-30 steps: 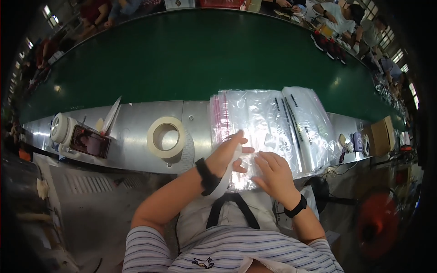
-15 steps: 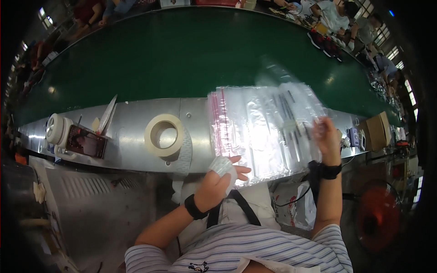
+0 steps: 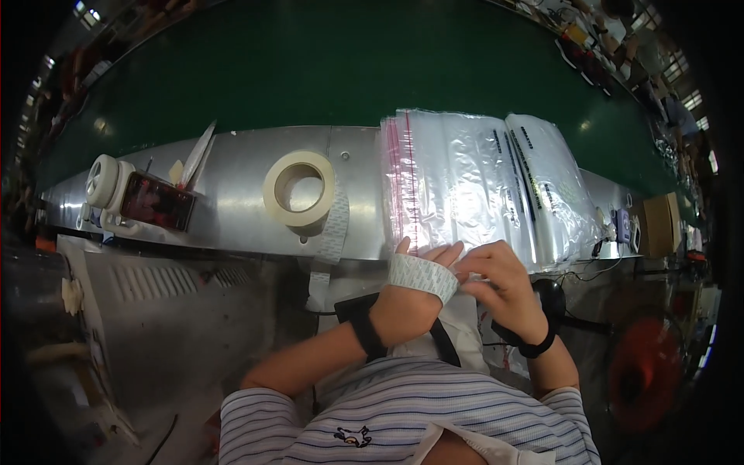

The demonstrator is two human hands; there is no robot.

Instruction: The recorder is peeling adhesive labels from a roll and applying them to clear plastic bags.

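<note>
Wrapped round the fingers of my left hand (image 3: 407,314) is a pale printed strip of tape (image 3: 422,277). The fingertips are stretched out and apart at the near edge of a stack of clear plastic bags (image 3: 457,178) with red seal lines. Thumb and fingers of my right hand (image 3: 508,294) pinch the strip's edge beside the left fingers; the exact grip is partly hidden. A cream tape roll (image 3: 271,198) stands left of the bags, its printed tail (image 3: 333,232) hanging over the table's near edge.
A white bottle (image 3: 101,182) and a phone (image 3: 159,201) stand at the left, near a pointed silvery blade-like piece (image 3: 200,155). Beyond the metal table (image 3: 232,167) runs a green belt (image 3: 310,70). A cardboard box (image 3: 661,225) sits right, and an orange fan (image 3: 643,368) below it.
My right hand has come from the bags' right side down to my left hand. The lifted bag now lies flat on the stack. The left hand has shifted right.
</note>
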